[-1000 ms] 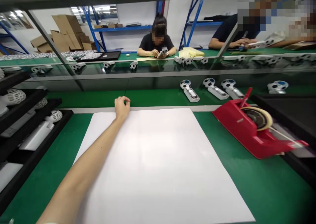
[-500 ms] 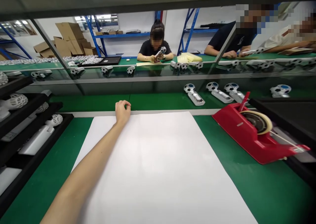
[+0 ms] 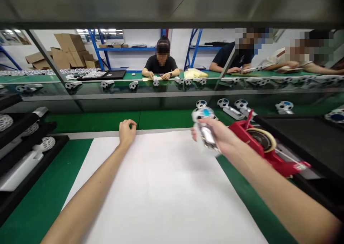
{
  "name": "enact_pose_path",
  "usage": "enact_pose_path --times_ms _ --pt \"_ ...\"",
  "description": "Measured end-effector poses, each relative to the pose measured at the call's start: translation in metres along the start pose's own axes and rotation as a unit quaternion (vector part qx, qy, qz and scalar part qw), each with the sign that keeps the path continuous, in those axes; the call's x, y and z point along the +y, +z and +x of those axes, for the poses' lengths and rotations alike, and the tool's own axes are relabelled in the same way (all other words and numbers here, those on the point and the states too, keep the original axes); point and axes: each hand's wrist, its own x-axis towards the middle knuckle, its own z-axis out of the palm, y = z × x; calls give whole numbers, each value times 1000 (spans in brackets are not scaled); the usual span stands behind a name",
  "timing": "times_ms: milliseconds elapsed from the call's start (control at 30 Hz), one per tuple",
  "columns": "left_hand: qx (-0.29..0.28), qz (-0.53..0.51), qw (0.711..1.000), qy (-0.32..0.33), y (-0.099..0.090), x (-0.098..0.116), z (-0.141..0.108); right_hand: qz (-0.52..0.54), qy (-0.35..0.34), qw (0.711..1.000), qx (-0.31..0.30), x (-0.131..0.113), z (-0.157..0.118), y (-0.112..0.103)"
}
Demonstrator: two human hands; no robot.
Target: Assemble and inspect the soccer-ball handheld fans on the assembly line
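A large white sheet [image 3: 158, 186] lies on the green table. At its far left edge rests my left hand [image 3: 127, 132], fingers curled with thumb and forefinger forming a ring; whatever may be pinched there is too small to see. My right hand [image 3: 215, 132] is closed round a white device with a football-patterned head [image 3: 207, 136], lifted over the sheet's far right corner and a little blurred. The device's head, with a blue patch, points away from me. More football-headed devices [image 3: 233, 112] lie beyond, on the green strip.
A red tape dispenser [image 3: 268, 152] stands at the right, beside a black tray [image 3: 303, 136]. Stacked black trays [image 3: 57, 147] with white devices are at the left. Metal rails cross ahead. Co-workers sit at the far bench.
My right arm has come into view from the right, its hand holding a football-headed device. My left hand keeps its place at the sheet's edge. The camera view has shifted.
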Motion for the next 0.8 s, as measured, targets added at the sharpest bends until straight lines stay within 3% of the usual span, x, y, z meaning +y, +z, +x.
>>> enact_pose_path --times_ms 100,200,367,500,600,700,800 --pt "2 -10 1000 -2 0 -2 0 21 49 998 -22 4 60 23" --pt "7 -19 1000 -2 2 -4 -1 16 28 999 -40 10 113 37" --pt "10 -24 1000 6 4 -5 -2 -56 -60 995 -48 21 167 28" --pt "0 -15 1000 12 6 -8 -2 -167 -135 977 6 27 188 -2" --pt "-9 -6 1000 15 7 -8 -2 -277 -166 944 70 26 194 -29" --pt "-22 -2 1000 17 5 -7 -2 -385 -156 905 95 22 194 -48" --pt "-30 -5 999 18 3 -6 -2 -469 -132 868 100 11 188 -52"
